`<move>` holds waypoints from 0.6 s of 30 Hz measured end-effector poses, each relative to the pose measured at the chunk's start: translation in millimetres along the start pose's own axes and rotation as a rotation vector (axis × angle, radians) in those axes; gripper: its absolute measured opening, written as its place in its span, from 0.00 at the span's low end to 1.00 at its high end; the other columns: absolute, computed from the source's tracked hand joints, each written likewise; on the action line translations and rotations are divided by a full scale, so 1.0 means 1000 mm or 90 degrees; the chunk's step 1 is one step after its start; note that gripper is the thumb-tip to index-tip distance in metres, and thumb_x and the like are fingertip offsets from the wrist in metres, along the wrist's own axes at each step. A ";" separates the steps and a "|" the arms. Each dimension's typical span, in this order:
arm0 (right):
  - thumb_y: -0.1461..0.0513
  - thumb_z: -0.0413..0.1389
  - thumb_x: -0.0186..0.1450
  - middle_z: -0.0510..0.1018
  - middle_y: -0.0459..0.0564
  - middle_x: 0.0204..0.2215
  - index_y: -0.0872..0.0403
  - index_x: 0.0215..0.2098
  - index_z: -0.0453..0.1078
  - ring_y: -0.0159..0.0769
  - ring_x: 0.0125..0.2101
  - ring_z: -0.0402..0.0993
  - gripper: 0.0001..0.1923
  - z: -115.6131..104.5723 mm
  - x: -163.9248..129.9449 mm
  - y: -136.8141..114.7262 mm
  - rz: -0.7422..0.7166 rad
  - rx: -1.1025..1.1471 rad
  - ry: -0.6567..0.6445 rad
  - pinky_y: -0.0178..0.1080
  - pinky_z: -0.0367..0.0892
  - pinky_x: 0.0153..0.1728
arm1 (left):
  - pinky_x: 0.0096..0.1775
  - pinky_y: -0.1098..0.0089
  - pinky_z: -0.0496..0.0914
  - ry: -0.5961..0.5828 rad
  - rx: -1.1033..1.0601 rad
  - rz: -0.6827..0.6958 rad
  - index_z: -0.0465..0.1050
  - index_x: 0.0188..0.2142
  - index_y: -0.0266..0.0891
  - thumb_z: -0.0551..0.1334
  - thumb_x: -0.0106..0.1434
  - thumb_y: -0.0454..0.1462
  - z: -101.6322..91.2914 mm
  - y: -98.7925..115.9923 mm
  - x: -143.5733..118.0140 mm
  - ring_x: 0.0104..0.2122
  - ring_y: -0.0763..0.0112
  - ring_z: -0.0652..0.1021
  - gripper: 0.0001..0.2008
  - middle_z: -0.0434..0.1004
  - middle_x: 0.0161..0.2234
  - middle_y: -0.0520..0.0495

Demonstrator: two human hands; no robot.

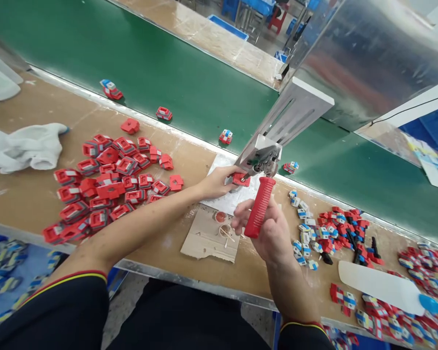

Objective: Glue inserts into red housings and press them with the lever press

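Observation:
My left hand [217, 183] pinches a small red plastic toy part [241, 179] beneath the tip of a metal toggle clamp [264, 158]. The clamp is mounted on an upright slotted metal bracket [295, 114]. Its ribbed red handle [260, 206] points down toward me, and my right hand [272, 231] is curled loosely around it from behind. Below my hands, a torn piece of cardboard [204, 240] carries a small dish of reddish stuff [221, 217] and a round lid with cotton swabs [225, 232]. Part of the work spot under the clamp is hidden by my left hand.
Many red-and-grey parts [109, 180] are heaped left. White-blue pieces [304, 236] and red assemblies [337, 221] lie right, near a white plastic scoop-like piece [379, 287]. A green conveyor belt [190, 73] carries several toys behind. A white glove [36, 146] is far left.

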State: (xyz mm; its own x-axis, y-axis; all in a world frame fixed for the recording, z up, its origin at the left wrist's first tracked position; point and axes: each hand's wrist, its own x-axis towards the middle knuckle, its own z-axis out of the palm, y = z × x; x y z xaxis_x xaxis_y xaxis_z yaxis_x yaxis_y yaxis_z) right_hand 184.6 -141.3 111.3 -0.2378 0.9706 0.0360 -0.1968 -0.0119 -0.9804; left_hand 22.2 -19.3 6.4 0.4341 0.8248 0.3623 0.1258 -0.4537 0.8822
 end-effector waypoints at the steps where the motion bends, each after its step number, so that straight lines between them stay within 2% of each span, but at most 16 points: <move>1: 0.39 0.69 0.60 0.79 0.43 0.32 0.46 0.38 0.61 0.33 0.24 0.76 0.28 0.004 0.000 -0.005 0.031 0.043 -0.017 0.34 0.70 0.19 | 0.53 0.61 0.75 0.008 0.000 -0.005 0.77 0.53 0.38 0.65 0.63 0.27 0.001 0.001 -0.001 0.49 0.62 0.83 0.19 0.85 0.48 0.42; 4: 0.48 0.73 0.61 0.79 0.38 0.28 0.46 0.36 0.59 0.27 0.17 0.71 0.26 0.011 -0.002 -0.017 0.040 0.120 -0.006 0.27 0.62 0.13 | 0.54 0.61 0.75 0.014 -0.009 -0.012 0.77 0.54 0.38 0.66 0.63 0.28 0.002 0.002 -0.003 0.49 0.62 0.83 0.19 0.85 0.50 0.42; 10: 0.46 0.73 0.59 0.80 0.39 0.25 0.46 0.33 0.58 0.30 0.16 0.73 0.29 0.015 0.001 -0.006 0.020 0.084 0.030 0.30 0.66 0.13 | 0.54 0.61 0.76 0.002 -0.013 -0.020 0.76 0.55 0.38 0.67 0.64 0.30 0.003 0.001 -0.005 0.49 0.61 0.83 0.19 0.85 0.51 0.42; 15: 0.48 0.70 0.64 0.84 0.44 0.27 0.46 0.31 0.55 0.37 0.20 0.80 0.27 0.014 -0.001 0.005 -0.054 0.002 0.018 0.39 0.76 0.20 | 0.52 0.62 0.76 0.004 0.005 0.015 0.74 0.56 0.38 0.66 0.65 0.30 0.005 -0.001 -0.007 0.49 0.61 0.84 0.19 0.85 0.50 0.42; 18: 0.50 0.65 0.69 0.85 0.48 0.30 0.47 0.28 0.55 0.39 0.26 0.83 0.24 0.004 -0.001 0.019 -0.093 -0.121 0.028 0.43 0.78 0.27 | 0.53 0.60 0.75 0.002 0.044 0.023 0.74 0.56 0.38 0.65 0.65 0.30 0.005 -0.004 -0.008 0.49 0.60 0.84 0.19 0.86 0.50 0.41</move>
State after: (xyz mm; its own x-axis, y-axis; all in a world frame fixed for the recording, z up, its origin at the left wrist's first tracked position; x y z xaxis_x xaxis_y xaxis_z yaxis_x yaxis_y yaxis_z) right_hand 177.1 -143.1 93.6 -0.1773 0.9684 0.1754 -0.0419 0.1707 -0.9844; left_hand 22.8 -26.2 -1.9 0.4359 0.8091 0.3941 0.1712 -0.5045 0.8463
